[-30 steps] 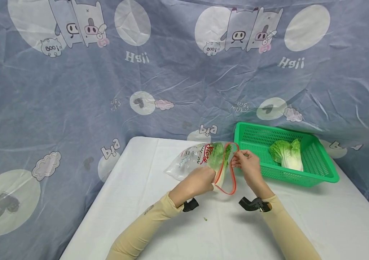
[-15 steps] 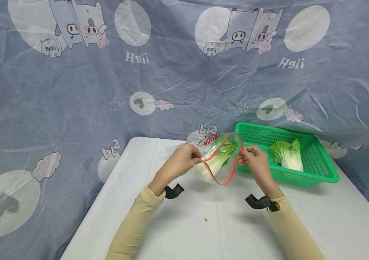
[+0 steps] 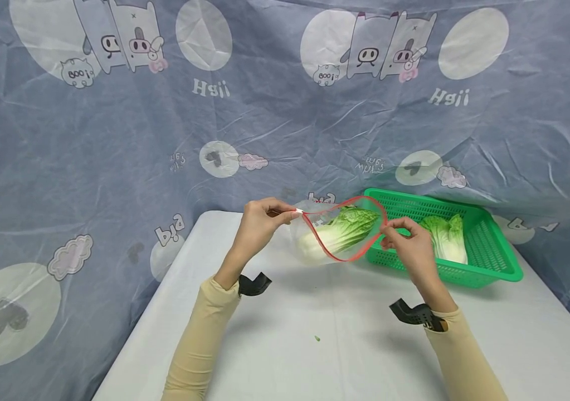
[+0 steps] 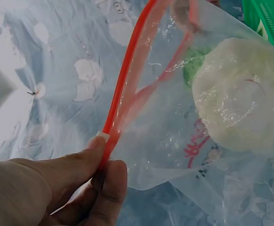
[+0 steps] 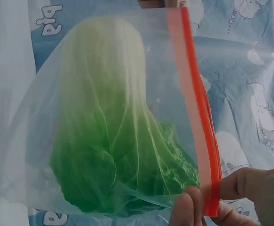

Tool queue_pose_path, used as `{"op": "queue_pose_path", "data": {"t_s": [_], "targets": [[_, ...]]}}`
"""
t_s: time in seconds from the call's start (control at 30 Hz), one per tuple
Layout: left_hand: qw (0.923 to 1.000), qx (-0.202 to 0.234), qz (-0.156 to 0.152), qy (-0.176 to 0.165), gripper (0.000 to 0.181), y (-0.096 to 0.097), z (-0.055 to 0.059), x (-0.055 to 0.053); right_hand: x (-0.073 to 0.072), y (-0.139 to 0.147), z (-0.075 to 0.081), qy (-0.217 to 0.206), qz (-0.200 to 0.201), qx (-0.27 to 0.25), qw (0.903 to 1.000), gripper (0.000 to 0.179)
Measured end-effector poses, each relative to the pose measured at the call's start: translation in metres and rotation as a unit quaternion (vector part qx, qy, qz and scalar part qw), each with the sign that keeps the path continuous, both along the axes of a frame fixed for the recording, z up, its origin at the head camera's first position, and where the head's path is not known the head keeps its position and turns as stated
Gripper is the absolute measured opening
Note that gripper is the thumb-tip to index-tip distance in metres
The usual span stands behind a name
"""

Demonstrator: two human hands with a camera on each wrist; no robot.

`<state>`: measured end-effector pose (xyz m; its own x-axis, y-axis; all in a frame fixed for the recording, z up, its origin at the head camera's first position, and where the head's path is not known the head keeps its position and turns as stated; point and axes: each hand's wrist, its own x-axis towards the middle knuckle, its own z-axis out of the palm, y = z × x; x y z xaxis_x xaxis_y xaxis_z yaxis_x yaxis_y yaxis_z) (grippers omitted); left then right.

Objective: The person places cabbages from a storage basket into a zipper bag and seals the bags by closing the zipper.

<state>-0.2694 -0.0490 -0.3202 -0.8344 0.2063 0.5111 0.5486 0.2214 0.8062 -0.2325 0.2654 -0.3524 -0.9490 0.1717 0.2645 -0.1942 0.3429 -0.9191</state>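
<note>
Between both hands hangs a clear zip bag (image 3: 310, 253) with a red zip strip round its gaping mouth. Inside lies a napa cabbage (image 3: 340, 231), its white base toward the left and green leaves toward the right. My left hand (image 3: 259, 225) pinches the zip's left end by the white slider (image 4: 103, 136), thumb against fingers. At the other end of the red strip (image 5: 205, 122), my right hand (image 3: 412, 245) pinches the corner between thumb and fingers. The right wrist view shows the cabbage through the plastic, filling much of the bag.
A green basket (image 3: 490, 267) stands behind and right of my right hand, with another napa cabbage (image 3: 450, 236) in it. A small green scrap (image 3: 317, 338) lies on the white table (image 3: 285, 356). A printed blue cloth (image 3: 274, 122) hangs behind.
My left hand has come up and left from beside the cabbage to the zip's left end. The bag is lifted, its mouth spread wider toward me; my right hand has moved slightly right.
</note>
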Motion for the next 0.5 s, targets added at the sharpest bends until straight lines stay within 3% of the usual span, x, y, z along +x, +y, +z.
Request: {"op": "queue_pose_path", "data": {"t_s": [0.1, 0.2, 0.33, 0.5], "targets": [[0.9998, 0.018, 0.002, 0.005, 0.011, -0.001, 0.000, -0.001, 0.002, 0.000, 0.001, 0.013, 0.001, 0.016, 0.9998, 0.024], [0.9995, 0.025, 0.012, 0.017, 0.011, -0.002, 0.000, -0.001, 0.004, 0.000, 0.003, 0.038, 0.027, 0.029, 0.9985, 0.026], [0.9986, 0.035, 0.027, 0.029, 0.011, -0.002, 0.000, -0.003, 0.006, 0.001, 0.005, 0.078, 0.055, 0.111, 0.9892, 0.021], [0.9971, 0.045, 0.047, 0.039, 0.016, -0.004, -0.001, -0.005, 0.012, 0.000, 0.009, 0.061, 0.072, 0.193, 0.9766, 0.021]]}}
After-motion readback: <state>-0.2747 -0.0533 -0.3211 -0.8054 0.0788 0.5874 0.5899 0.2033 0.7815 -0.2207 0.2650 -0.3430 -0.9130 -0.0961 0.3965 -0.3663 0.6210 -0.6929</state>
